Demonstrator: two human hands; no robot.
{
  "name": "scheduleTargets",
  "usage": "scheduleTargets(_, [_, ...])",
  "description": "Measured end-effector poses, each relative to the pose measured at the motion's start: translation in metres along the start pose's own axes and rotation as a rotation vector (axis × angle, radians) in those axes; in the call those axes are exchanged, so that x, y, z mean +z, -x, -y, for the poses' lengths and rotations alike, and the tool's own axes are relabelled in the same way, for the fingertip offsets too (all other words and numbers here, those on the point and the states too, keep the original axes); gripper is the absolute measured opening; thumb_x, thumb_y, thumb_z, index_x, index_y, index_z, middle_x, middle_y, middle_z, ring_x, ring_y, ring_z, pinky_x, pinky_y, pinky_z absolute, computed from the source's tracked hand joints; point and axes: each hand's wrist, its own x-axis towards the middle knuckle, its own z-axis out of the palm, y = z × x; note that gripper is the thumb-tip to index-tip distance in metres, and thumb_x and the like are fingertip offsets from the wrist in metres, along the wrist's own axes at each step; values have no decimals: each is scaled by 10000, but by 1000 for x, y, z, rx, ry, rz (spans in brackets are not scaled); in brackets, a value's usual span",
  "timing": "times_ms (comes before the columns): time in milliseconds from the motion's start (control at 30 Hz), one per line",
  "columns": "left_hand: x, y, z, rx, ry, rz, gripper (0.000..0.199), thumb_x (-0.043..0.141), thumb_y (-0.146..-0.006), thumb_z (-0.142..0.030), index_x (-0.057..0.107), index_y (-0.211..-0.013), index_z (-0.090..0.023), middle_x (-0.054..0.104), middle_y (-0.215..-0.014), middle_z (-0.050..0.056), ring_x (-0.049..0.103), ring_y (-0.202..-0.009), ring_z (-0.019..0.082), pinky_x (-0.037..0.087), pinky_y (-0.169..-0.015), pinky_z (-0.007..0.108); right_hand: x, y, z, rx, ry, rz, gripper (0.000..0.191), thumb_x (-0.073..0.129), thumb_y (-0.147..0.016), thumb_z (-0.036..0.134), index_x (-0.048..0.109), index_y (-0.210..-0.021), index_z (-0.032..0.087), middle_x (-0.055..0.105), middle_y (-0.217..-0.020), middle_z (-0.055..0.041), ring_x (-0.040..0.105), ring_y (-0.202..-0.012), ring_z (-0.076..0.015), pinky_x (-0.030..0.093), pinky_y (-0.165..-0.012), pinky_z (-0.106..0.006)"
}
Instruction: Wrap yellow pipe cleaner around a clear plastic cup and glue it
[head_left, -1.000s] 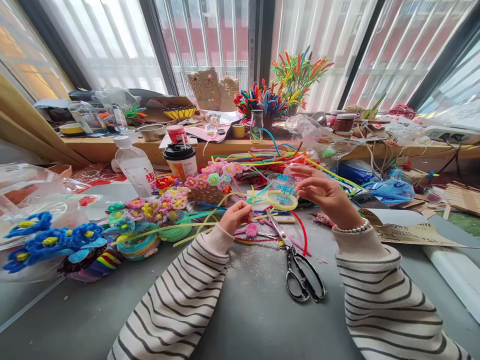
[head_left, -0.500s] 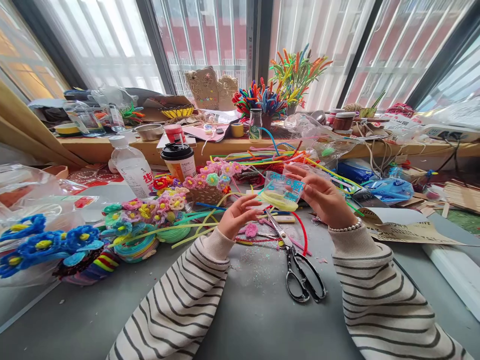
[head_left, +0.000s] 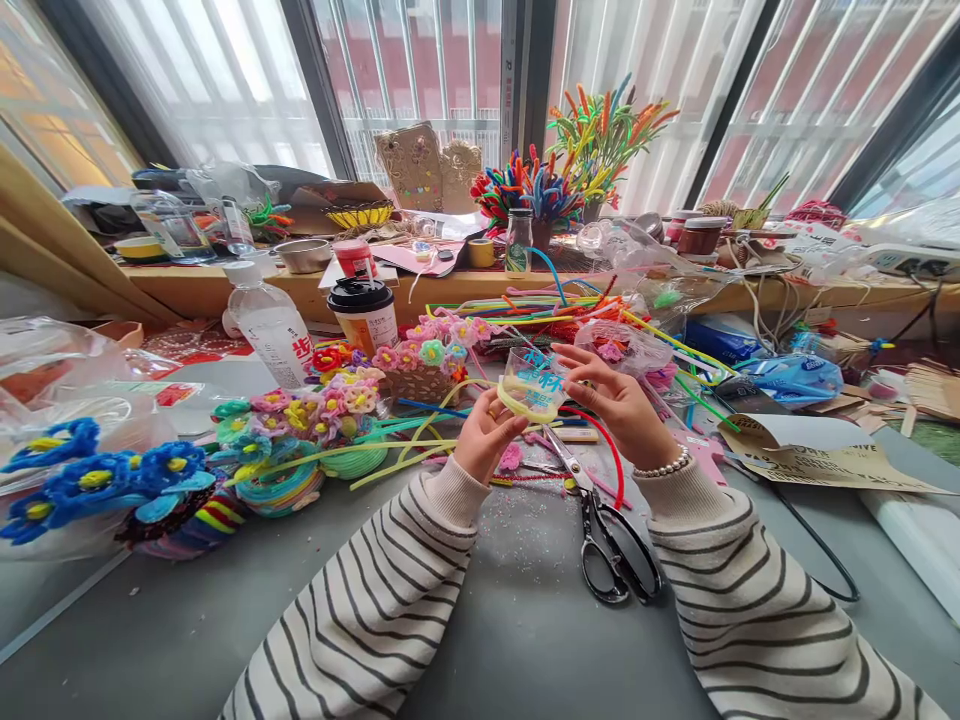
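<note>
A clear plastic cup (head_left: 534,378) with blue lettering is tilted between my hands, and a pale yellow fuzzy band runs round its lower end. My left hand (head_left: 487,432) holds that banded end at the left side. At the cup's right side, my right hand (head_left: 619,400) has its fingers spread and touching the wall. Just below lie black-handled scissors (head_left: 611,535) on the grey table (head_left: 517,640), blades pointing up toward the cup. A small pink flower (head_left: 511,457) and a red stem (head_left: 616,455) lie near the blades.
Blue fuzzy flowers (head_left: 97,480) and pastel flowers (head_left: 315,410) crowd the left. A water bottle (head_left: 270,325) and a lidded paper cup (head_left: 365,318) stand behind them. Colourful stems (head_left: 525,310) lie at the back. Printed brown paper (head_left: 817,455) is on the right.
The plastic cup has moved left and is turned. My left hand has come up to it and taken hold of the banded end. My right hand has moved left with it.
</note>
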Motion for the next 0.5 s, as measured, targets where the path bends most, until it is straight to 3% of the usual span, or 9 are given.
scheduleTargets(167, [-1,1,1,-55,14,-10,524,787,-475,-339,532,-893,-154,633,-894,37,606,-866,153,443,-837,296,0,0,0,14,19,8,125,635,-698,363,631,-732,243,496,-1260,-20,459,-1154,-200,358,-972,-409])
scheduleTargets(500, [0,3,-1,-54,-6,-28,493,777,-496,-307,519,-890,-162,624,-871,27,607,-843,149,445,-831,302,-2,0,11,26,130,7,162,637,-690,379,631,-735,223,477,-1255,-57,449,-1157,-203,372,-957,-411])
